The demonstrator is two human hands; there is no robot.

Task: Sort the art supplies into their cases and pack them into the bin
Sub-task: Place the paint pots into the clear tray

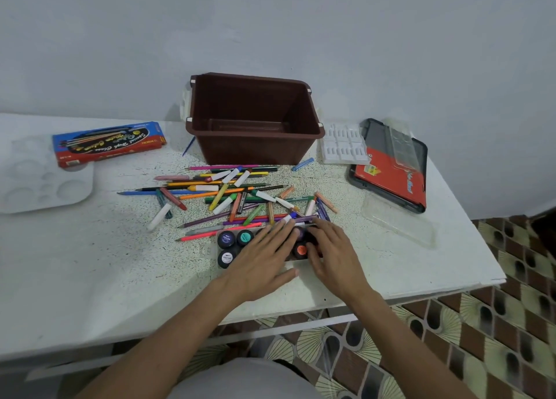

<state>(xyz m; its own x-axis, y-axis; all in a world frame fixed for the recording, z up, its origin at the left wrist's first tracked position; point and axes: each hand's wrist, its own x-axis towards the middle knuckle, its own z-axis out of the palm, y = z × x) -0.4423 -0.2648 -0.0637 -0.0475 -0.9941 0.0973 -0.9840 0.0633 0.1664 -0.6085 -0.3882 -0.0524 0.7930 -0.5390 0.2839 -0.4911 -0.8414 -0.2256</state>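
Your left hand [264,257] lies flat on the clear tray of poster-paint jars [227,248], at the near middle of the desk [90,263]. Its fingers [279,230] are straight and close together, laid across the jar lids, with the tips at the tray's far edge. The thumb sticks out to the side along the near edge.

Your right hand [334,254] covers the right end of the same tray. Its fingers are gently bent over the dark lids there. You cannot tell whether they grip a jar or only rest on it.

An orange-lidded jar [301,249] shows in the gap between the two hands. Three jars at the tray's left end are uncovered.

A loose pile of pencils, markers and crayons [228,194] lies just beyond the tray, touching its far edge.

The brown bin [252,149] stands upright behind the pile, against the wall.

On the left of the desk are a blue pencil box [108,143] and a white palette [45,176].

On the right are a white insert tray [343,146], a red-and-black case [391,182] and a clear lid [397,221].
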